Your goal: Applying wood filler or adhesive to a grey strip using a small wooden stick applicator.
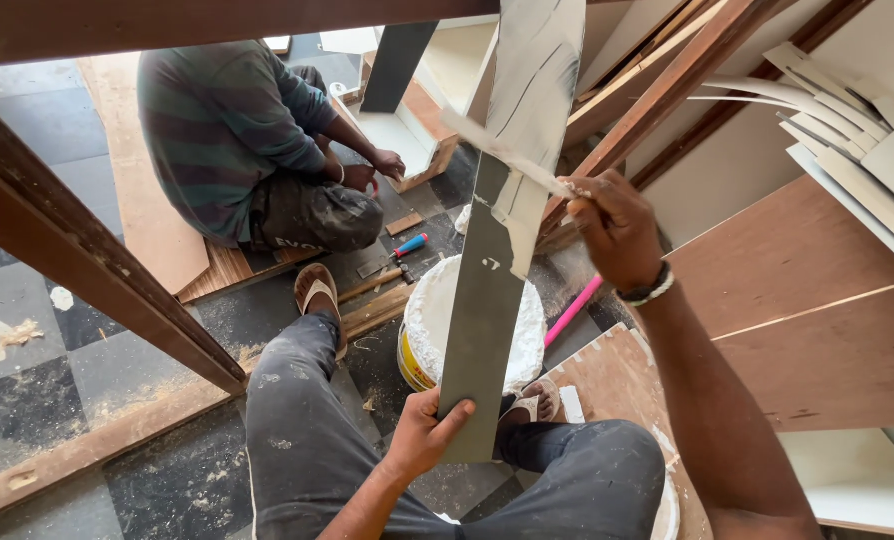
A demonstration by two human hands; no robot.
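Glue-spreading seemed to be the step in hand, judging by the head view, the only one there was. My left hand [422, 432] was closed around the lower end of a long grey laminate strip [482, 330], thumb over its face and fingers wrapped behind, holding it upright and tilted away from me. My right hand [612, 228] was curled shut on a thin flat spreader [497, 150], its pale blade lying across the upper part of the strip where white adhesive already coated the surface. The lower part of the strip was bare grey. Directly behind the strip, between my knees, stood a white bucket of adhesive [427, 330] with a yellow band near its base. A pink stick [572, 310] rested just beside the bucket. My sandalled foot [317, 290] sat on the dark tiled floor [27, 400].

Farther off, another person in a striped shirt [222, 130] crouched beside a small open box [402, 135], both of their hands at its edge. A hammer [377, 283] and a blue-handled tool [410, 243] lay on the floor between us. Plywood panels [827, 330] leaned at my right.

As I judged it, the next move called for dragging the spreader downward with even pressure while my left hand kept the strip from twisting.
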